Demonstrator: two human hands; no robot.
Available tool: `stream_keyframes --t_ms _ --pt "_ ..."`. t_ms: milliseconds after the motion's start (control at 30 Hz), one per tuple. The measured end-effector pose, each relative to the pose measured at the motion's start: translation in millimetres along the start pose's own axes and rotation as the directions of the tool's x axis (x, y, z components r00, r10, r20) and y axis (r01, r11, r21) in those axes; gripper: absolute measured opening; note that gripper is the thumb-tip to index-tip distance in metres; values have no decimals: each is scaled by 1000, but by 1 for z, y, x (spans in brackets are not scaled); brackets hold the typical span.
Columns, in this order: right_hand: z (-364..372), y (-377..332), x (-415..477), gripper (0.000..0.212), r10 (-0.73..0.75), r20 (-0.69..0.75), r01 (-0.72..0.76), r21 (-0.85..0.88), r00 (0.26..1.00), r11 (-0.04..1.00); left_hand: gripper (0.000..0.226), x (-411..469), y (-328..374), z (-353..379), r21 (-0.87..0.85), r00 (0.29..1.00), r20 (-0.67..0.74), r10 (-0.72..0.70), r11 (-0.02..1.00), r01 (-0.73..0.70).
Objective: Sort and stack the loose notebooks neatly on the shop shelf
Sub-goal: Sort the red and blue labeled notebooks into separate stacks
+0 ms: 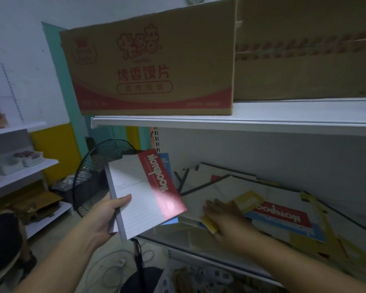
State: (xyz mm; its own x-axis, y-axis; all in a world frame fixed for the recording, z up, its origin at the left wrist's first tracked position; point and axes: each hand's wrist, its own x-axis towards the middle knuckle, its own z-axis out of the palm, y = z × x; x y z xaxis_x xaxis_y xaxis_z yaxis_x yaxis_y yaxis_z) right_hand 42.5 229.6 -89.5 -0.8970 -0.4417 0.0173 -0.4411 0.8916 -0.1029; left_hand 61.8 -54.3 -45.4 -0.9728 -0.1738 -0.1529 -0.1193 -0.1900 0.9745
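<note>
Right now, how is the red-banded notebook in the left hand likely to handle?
The red-banded notebook looks flat though the left hand grips one corner: probably fairly stiff. Thin, so likely light. Fanned over other notebooks, it may slide off.

Left hand [106, 212] grips notebooks [140, 197]; right hand [226, 216], blurred, seemingly touches pile [281, 214].
</note>
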Motion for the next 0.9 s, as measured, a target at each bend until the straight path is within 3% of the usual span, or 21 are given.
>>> stream_keyframes --t_ms 167,233,367,400,467,533,600,767,833,900 --pt "-10 10 -17 56 49 -65 -33 226 997 974 34 -2 0 -3 55 997 70 22 998 -26" --pt "-14 26 -23 47 111 -198 -65 224 974 972 35 0 2 -1 58 992 123 19 998 -27" --pt "-34 56 -54 43 300 -547 -21 458 781 889 38 5 -8 11 82 977 215 -10 997 -7" --pt "-39 56 -64 47 294 -617 44 472 730 880 38 3 -13 18 98 973 231 -14 995 -9" --pt "-44 46 -82 52 144 -716 196 370 683 908 32 -5 -21 35 109 956 291 -36 994 5" --pt "-40 37 -95 52 -39 -699 280 234 714 931 28 -15 -31 59 125 935 348 -68 992 25" --pt "-31 36 -107 51 -110 -655 311 198 747 930 27 -28 -39 86 134 914 391 -106 989 57" --pt "-23 72 -171 56 26 -624 233 329 781 915 22 -69 -57 173 98 879 461 -125 991 89" --pt "-23 97 -211 61 80 -561 161 368 824 916 20 -87 -67 215 104 859 500 -113 992 71" --pt "-28 119 -261 51 148 -418 52 430 896 901 15 -109 -80 265 150 824 551 -133 987 59"
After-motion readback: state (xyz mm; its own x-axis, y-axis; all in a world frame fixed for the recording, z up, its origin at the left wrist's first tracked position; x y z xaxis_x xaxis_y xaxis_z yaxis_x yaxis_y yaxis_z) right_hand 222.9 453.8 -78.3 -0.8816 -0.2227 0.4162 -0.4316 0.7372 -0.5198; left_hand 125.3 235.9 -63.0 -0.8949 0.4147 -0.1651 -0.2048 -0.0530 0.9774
